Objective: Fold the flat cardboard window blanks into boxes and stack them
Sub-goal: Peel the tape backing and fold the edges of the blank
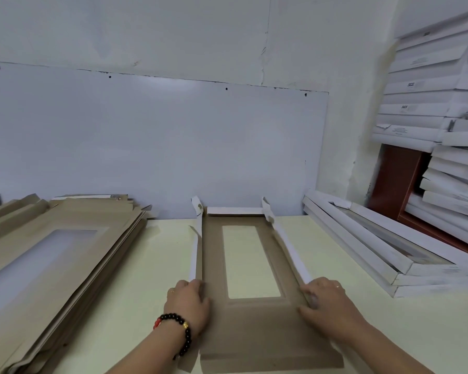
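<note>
At six o'clock, nearest the camera, the left hand and right hand press the near ends of the two long side flaps of a window blank lying brown side up on the tabletop. Each grip is closed lightly on its flap, fingers curled over the raised white edge. Judging by this, the side walls are being folded up; next the near end panel needs lifting and tucking. At nine o'clock waits the flat blanks pile. At two o'clock, finished boxes lie stacked, and behind them the taller box stack shows "SGS".
</note>
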A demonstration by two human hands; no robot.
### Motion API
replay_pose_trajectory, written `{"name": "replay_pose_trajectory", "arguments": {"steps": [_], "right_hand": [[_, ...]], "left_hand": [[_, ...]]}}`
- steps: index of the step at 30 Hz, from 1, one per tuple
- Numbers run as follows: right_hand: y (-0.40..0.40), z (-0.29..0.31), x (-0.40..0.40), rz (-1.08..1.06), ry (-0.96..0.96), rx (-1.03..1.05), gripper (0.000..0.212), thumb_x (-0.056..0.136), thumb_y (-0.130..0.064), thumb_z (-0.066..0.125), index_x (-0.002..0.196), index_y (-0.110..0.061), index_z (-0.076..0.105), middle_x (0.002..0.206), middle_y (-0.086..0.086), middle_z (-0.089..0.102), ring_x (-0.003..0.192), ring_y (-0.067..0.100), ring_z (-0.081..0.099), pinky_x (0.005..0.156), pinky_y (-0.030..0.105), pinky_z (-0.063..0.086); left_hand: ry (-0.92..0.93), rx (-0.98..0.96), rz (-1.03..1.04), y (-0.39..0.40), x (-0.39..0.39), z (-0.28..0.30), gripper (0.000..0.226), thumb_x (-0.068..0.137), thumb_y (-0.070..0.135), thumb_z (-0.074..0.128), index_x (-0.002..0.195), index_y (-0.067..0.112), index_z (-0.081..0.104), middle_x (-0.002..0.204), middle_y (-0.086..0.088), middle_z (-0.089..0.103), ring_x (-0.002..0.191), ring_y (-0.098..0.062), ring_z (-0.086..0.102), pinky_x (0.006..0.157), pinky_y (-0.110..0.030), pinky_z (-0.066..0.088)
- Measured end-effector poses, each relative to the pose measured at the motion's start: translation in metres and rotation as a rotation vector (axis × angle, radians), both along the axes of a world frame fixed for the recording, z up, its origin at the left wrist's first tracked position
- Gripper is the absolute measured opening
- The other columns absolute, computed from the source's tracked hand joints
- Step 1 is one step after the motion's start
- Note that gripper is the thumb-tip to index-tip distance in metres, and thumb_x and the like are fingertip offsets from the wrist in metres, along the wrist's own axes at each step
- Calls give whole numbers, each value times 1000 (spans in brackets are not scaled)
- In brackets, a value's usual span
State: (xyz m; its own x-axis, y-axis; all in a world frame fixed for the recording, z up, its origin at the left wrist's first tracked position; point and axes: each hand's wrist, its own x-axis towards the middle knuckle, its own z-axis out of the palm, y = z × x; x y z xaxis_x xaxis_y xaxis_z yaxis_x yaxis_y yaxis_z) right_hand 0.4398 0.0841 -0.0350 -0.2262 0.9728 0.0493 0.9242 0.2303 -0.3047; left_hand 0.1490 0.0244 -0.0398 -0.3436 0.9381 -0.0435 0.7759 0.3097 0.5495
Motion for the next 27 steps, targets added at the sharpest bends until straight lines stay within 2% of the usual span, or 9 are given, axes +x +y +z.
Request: {"name": "replay_pose_trajectory", "arguments": {"steps": [2,5,8,10,13,16,20,23,27], "right_hand": [[0,-8,-1,-5,12,-21,48,86,-51,52,130,-32,53,123,-10,49,115,12,44,91,24,39],[6,-12,-1,-84,68,55,32,96,-37,43,124,-30,56,119,-7,59,107,13,54,89,28,44],[15,-9,-1,-203,178,56,34,97,-24,40,129,-25,52,115,-2,65,103,20,59,80,28,43],[19,-8,-1,-261,225,40,36,94,-20,44,129,-25,53,107,-3,66,97,19,59,75,27,42],[24,-5,-2,-290,284,6,36,86,-16,53,121,-24,59,97,-10,63,85,11,58,72,25,42],[30,-5,-2,-279,357,-53,41,79,-10,65,119,-18,61,102,-4,59,88,15,55,71,24,38],[32,-5,-5,-266,325,-84,46,76,-7,66,119,-21,58,116,4,56,94,20,58,74,26,42],[33,-3,-8,-220,253,-128,38,78,-6,61,112,-24,60,116,-2,58,100,16,56,80,25,44],[32,2,-11,-129,46,-101,29,83,-10,56,107,-25,63,115,-7,59,105,12,55,82,19,42]], "left_hand": [[0,26,38,3,-1,-4,29,91,23,43,118,26,53,117,-2,48,113,-24,44,93,-31,42],[-62,65,91,9,-6,-5,30,93,22,41,119,26,54,118,-1,44,106,-25,52,90,-31,46],[-243,127,165,16,-11,-1,22,95,26,41,112,24,56,115,-1,42,77,-27,64,66,-31,54],[-354,147,223,20,-15,1,24,94,27,48,116,20,55,123,-6,46,68,-21,62,56,-25,48],[-420,103,241,24,-23,0,45,86,23,61,128,15,47,125,-8,52,85,-20,58,72,-27,44],[-478,61,221,24,-22,4,44,82,19,65,122,16,46,103,-1,62,88,-22,63,79,-32,52],[-293,58,114,25,-14,4,25,83,20,60,108,23,57,98,6,58,86,-15,61,78,-26,51],[-49,13,57,27,-9,5,25,88,15,47,107,22,61,109,2,50,80,-14,56,75,-22,45],[156,-44,5,27,0,13,22,88,11,43,102,16,59,104,-2,33,69,-17,52,72,-25,44]]}}
